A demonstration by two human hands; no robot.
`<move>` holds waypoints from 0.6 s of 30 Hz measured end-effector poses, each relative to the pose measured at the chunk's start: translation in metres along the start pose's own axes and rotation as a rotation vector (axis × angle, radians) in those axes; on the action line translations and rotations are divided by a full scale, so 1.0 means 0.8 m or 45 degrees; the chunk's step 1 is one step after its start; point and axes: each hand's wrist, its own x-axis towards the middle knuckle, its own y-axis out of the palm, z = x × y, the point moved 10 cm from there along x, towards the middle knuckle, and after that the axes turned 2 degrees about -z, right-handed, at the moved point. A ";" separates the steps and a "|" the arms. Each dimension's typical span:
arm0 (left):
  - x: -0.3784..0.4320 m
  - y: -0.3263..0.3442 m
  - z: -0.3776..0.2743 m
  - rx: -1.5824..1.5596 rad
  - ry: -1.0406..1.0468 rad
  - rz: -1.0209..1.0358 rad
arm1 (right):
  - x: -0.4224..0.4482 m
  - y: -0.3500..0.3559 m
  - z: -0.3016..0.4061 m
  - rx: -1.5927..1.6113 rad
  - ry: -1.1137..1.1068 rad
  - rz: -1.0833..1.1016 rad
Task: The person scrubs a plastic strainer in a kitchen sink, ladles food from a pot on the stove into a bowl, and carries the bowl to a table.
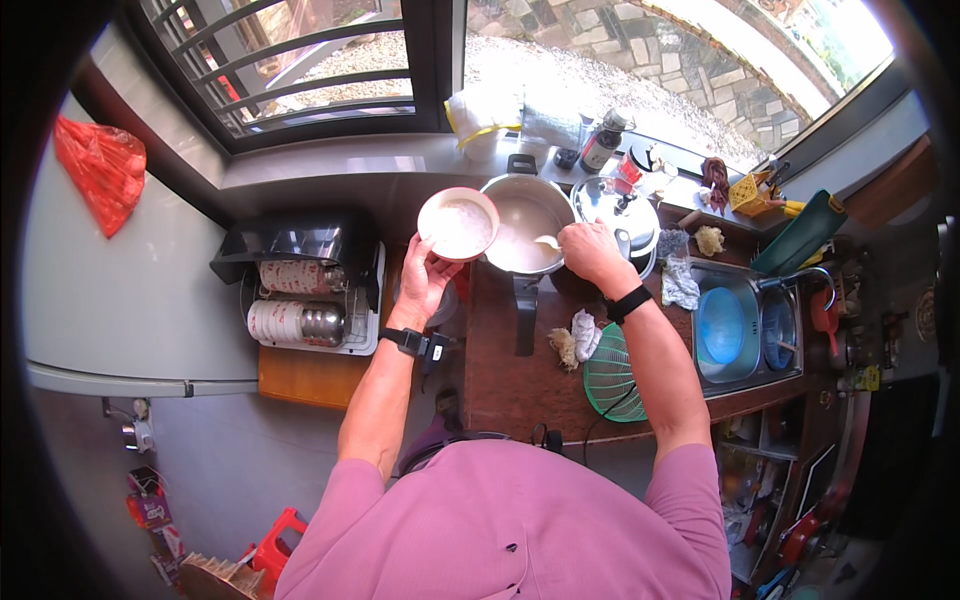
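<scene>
My left hand [427,277] holds a red-rimmed bowl [459,224] with pale, whitish liquid food in it, at the left rim of a metal pot [529,196]. Over the pot's right side, my right hand [598,251] is closed on a light-coloured spoon or ladle [550,241], whose end is at the pale, soupy contents. The pot's black long handle [525,319] points towards me over the brown counter. A shiny pressure-cooker lid [616,210] lies just right of the pot, beyond my right hand.
A green mesh basket [611,375] lies near the counter's front edge, beside a white cloth [586,335]. The sink [731,382] at the right holds a blue basin [721,325]. Bottles [601,148] stand on the windowsill. At the left is a dish rack [364,330] with stacked bowls.
</scene>
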 end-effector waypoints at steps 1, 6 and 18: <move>0.003 -0.004 0.001 0.003 0.002 0.001 | 0.005 -0.001 -0.003 0.002 0.000 -0.003; 0.000 -0.005 0.000 -0.085 0.039 0.061 | 0.019 0.023 -0.037 0.286 0.102 0.118; -0.026 -0.028 -0.020 -0.043 0.044 -0.073 | 0.006 0.054 -0.046 0.767 0.349 0.114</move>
